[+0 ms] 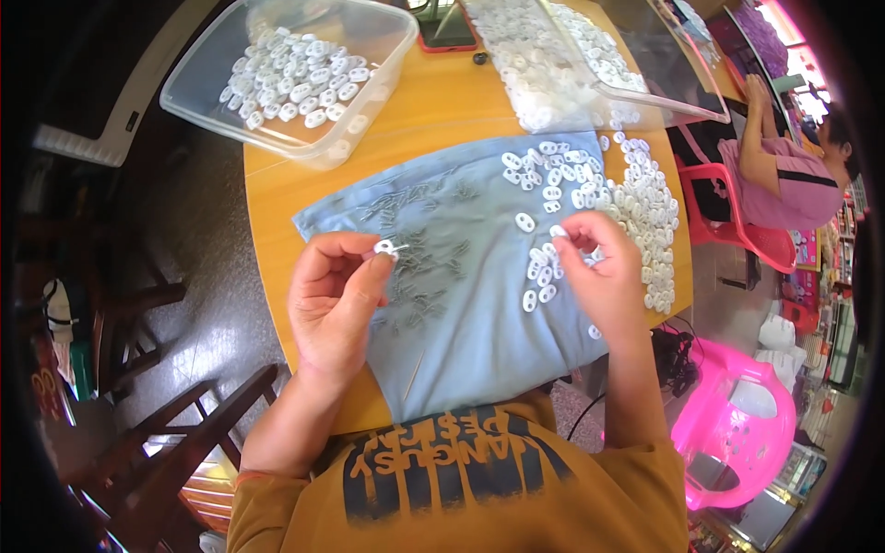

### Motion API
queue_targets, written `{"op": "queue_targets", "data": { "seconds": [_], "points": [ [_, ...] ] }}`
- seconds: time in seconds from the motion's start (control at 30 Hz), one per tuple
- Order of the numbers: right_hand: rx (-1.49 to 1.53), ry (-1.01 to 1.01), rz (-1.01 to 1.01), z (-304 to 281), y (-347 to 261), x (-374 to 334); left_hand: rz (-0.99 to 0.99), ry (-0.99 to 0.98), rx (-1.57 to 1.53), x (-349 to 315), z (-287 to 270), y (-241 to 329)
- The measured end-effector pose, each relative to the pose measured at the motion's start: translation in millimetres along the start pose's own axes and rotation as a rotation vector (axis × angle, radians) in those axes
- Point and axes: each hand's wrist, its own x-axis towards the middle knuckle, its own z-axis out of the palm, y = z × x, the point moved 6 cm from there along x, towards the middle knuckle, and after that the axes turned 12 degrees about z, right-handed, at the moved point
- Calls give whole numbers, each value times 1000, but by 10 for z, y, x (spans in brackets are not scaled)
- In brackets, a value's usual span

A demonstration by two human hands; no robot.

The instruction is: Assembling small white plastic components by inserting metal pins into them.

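"Two pinches, then: what's in each?"

"The left hand has thumb and forefinger closed on a white two-holed piece, a thin metal pin jutting from it. The right hand pinches what looks like another white piece; the fingers partly cover it, so I can't be certain."

"And beneath them?"

"Blue cloth, with loose pins near the left and white pieces near the right, all on a wooden table."

"What might go wrong?"

"A fingertip slip could drop that pin among the others; a tug on the rumpled cloth might scatter both lots."
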Motion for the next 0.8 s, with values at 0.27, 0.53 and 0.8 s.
{"op": "queue_targets", "data": {
  "seconds": [0.27,0.53,0.8],
  "points": [
    [995,-479,189,607,-591,-22,58,-168,-79,-75,105,62],
    [1102,-666,173,950,-585,-62,-5,-134,-141,-30,57,17],
    [1042,-674,279,945,-545,-44,-60,-164,-153,-15,100,-31]
  ]
}}
